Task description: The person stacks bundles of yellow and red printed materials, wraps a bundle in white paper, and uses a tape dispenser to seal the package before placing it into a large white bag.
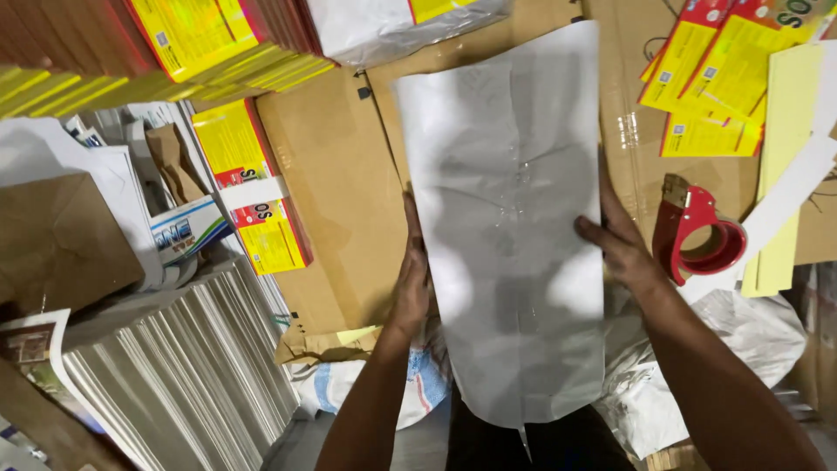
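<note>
Both hands — left hand (411, 283), right hand (621, 244) — grip a long translucent white bag (506, 218) by its edges; yellow-and-red packets (719, 83) lie far right.

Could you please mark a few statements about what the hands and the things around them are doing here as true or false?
1. Both hands hold the white paper bag by its side edges. True: left hand, right hand.
2. A red tape dispenser lies on the cardboard right of the right hand. True.
3. The right hand grips the tape dispenser. False: it holds the bag's edge.
4. The yellow packs all lie right of the bag. False: some lie left too.
5. A stack of grey sheets sits lower left. True.
</note>
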